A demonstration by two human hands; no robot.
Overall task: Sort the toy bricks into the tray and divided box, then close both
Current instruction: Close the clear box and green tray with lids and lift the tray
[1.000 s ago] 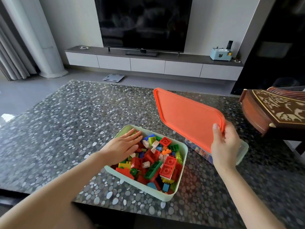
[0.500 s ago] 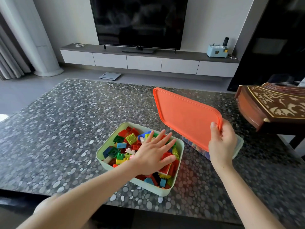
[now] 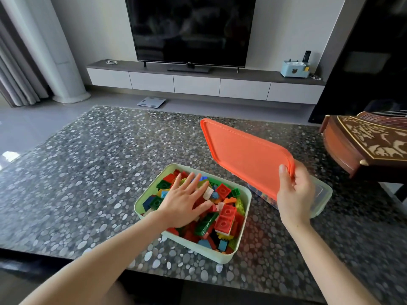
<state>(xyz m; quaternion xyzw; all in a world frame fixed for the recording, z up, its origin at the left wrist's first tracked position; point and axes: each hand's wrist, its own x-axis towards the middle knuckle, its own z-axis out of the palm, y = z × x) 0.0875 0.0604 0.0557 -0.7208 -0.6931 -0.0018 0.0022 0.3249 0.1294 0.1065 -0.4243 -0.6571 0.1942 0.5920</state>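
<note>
A pale green tray [image 3: 246, 200] sits near the table's front edge, heaped with several coloured toy bricks [image 3: 224, 214]. My left hand [image 3: 184, 200] lies flat on the bricks in the tray's left half, fingers straight and spread. My right hand [image 3: 294, 195] grips the near corner of an orange lid [image 3: 244, 154], which is held tilted up above the table. Behind and under the lid stands a clear divided box [image 3: 320, 195]; most of it is hidden, and small coloured pieces show through its wall.
The pebble-patterned tabletop [image 3: 92, 168] spreads wide to the left and back. A carved brown wooden instrument [image 3: 363, 148] juts in at the right edge. Beyond the table are a TV [image 3: 189, 29], a low cabinet and a floor scale [image 3: 151, 101].
My left hand slid across the bricks, from the tray's left rim toward the middle, then back a little to the left. The lid stays tilted in my right hand.
</note>
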